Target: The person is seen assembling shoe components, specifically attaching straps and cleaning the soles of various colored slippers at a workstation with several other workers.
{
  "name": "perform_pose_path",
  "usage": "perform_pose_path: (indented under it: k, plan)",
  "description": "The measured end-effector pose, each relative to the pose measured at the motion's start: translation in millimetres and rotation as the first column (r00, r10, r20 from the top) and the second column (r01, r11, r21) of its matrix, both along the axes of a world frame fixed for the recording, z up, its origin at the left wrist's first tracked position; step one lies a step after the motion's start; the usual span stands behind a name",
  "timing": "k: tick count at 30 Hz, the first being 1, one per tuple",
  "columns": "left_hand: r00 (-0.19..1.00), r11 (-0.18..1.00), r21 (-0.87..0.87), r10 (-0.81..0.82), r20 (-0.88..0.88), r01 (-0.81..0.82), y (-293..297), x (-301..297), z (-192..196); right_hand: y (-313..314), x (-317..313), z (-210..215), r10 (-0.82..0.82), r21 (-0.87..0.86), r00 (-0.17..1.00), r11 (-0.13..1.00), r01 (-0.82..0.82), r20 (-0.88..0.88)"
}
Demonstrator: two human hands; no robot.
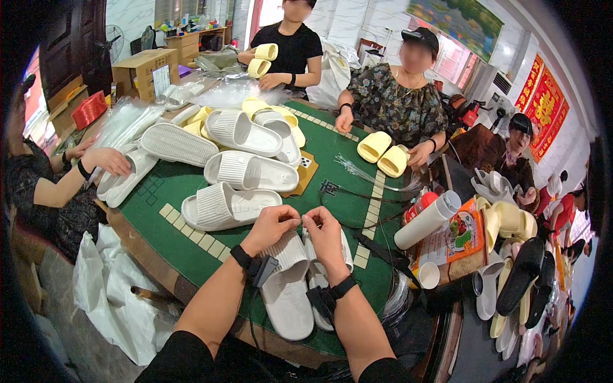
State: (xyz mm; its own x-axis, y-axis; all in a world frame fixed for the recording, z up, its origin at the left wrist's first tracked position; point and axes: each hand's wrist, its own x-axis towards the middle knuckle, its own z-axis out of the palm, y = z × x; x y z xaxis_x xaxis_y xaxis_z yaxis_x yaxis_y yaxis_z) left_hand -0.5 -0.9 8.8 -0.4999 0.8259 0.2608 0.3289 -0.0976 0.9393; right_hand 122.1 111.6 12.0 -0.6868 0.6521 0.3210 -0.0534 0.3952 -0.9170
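Note:
My left hand (pixel 276 227) and my right hand (pixel 324 235) meet at the fingertips above a pair of light grey slides. Both are closed in a pinch; whatever sits between the fingers is too small to make out. Under my left hand lies one grey slide (pixel 287 295), its toe end towards the far side. The other grey slide (pixel 321 278) rests beside it, partly covered by my right hand and wrist. Just beyond, another grey slide (pixel 230 205) lies on the green table (pixel 159 191). Each of my wrists carries a dark band with a small device.
More grey slides (pixel 250 171) pile up mid-table, with yellow slides (pixel 384 154) before a co-worker. Thin transparent strands (pixel 367 171) lie beyond my right hand. A white bottle (pixel 426 220) and a paper cup (pixel 429 275) stand at right. Co-workers sit and stand around the table.

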Motion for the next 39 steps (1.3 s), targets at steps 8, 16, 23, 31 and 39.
perform_pose_path:
  k: [8, 16, 23, 31, 39]
  plan:
    - [1.000, 1.000, -0.017, 0.004, 0.018, -0.004, -1, -1, -2, 1, 1, 0, -0.020, 0.015, 0.999, 1.000, 0.019, 0.048]
    - [0.999, 1.000, -0.002, 0.028, 0.017, -0.027, 2, 0, -1, 3, 2, 1, -0.009, 0.053, 0.996, 0.999, 0.004, 0.088]
    - [1.000, 1.000, 0.020, 0.010, 0.028, -0.011, 0, 0, -3, 0, 2, 3, 0.011, 0.055, 0.997, 0.998, -0.015, 0.079]
    - [1.000, 1.000, 0.006, 0.004, 0.021, -0.004, 0, -1, -4, 0, 2, -1, 0.005, 0.027, 0.997, 1.000, -0.007, 0.080]
    - [0.998, 0.998, 0.054, 0.010, 0.068, -0.013, 5, -2, -7, 1, 1, 2, -0.032, 0.024, 0.998, 0.999, 0.030, 0.048]
